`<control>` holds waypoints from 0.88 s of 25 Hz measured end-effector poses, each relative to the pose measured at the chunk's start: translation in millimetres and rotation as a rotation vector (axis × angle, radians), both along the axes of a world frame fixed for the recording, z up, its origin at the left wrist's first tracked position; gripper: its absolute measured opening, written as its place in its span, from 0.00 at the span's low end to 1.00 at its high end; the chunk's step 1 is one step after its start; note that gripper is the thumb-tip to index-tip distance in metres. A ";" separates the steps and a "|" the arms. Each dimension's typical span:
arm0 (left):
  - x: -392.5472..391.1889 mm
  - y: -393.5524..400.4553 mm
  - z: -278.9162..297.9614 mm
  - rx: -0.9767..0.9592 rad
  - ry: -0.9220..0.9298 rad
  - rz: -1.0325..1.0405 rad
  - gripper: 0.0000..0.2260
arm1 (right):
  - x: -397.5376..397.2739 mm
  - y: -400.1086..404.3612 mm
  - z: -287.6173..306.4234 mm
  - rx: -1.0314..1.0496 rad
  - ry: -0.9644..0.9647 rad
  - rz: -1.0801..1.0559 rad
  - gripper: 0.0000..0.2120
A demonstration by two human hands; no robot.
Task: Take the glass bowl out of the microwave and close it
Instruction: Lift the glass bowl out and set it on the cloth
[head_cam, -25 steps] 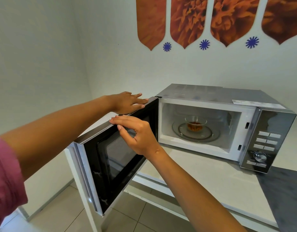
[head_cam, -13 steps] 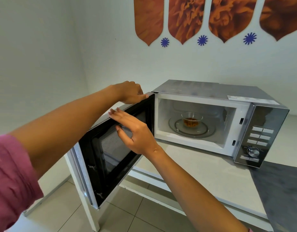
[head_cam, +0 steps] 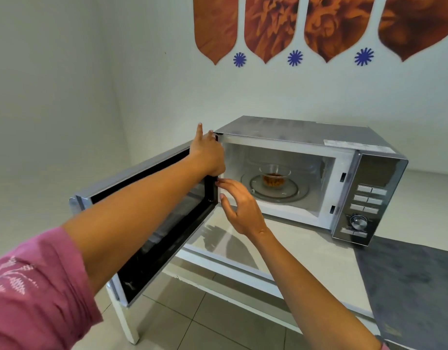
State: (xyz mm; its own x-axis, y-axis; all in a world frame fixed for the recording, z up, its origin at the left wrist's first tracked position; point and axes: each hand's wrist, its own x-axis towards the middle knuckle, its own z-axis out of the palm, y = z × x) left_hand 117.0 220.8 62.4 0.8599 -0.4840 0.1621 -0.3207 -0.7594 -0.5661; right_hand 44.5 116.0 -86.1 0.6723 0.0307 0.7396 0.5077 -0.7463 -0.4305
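clearly, in the head view the door point(head_cam: 152, 221) is kept wide open by the left hand point(head_cam: 207, 154), pressed at its hinge edge; the right hand point(head_cam: 239, 209), spread and empty, is aimed at the glass bowl point(head_cam: 274, 174) on the turntable point(head_cam: 277, 190) inside the microwave point(head_cam: 293, 137).

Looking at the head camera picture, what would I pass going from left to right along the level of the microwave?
Pink sleeve → open microwave door → left hand at the door's hinge side → glass bowl on the turntable inside the microwave → control panel with buttons and a dial.
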 end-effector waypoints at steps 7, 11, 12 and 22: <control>-7.5 -32.4 -53.0 -0.358 0.151 -0.207 0.31 | -15.9 -57.8 -26.3 0.035 0.126 -0.131 0.16; -4.9 -54.5 -73.3 -0.665 0.270 -0.279 0.32 | -18.7 -79.8 -33.1 0.078 0.160 -0.192 0.17; -3.2 -60.8 -78.2 -0.743 0.310 -0.287 0.31 | -18.3 -84.8 -34.7 0.118 0.159 -0.206 0.16; 48.8 -132.6 -109.5 -1.460 0.753 -0.045 0.25 | 18.6 -134.6 -26.7 0.690 0.116 -0.419 0.16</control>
